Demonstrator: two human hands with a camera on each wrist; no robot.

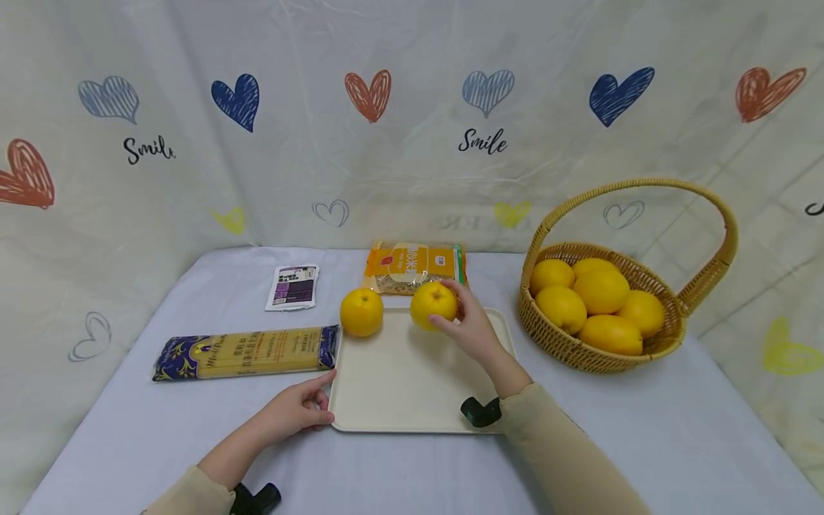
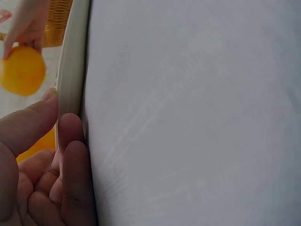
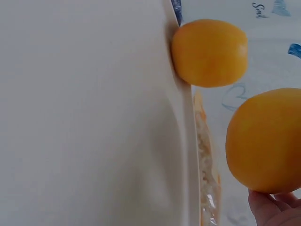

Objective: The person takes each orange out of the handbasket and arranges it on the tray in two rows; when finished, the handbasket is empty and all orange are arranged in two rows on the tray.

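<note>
My right hand (image 1: 473,325) grips a round yellow-orange orange (image 1: 433,305) by its side, above the far part of a cream rectangular tray (image 1: 399,386). In the right wrist view, only fingertips (image 3: 268,207) show against the held orange (image 3: 268,141). A second orange (image 1: 361,312) rests in the tray's far left corner, against the rim. At the tray's near left side, my left hand (image 1: 296,409) holds the edge. The left wrist view shows the thumb on one side of the rim (image 2: 74,61) and fingers on the other.
A wicker basket (image 1: 547,343) with a tall handle stands right of the tray, holding several yellow fruits. Left of the tray lies a long pasta packet (image 1: 251,353), with a small white-and-purple sachet (image 1: 292,287) behind it. An orange grain bag (image 1: 415,268) lies beyond the tray.
</note>
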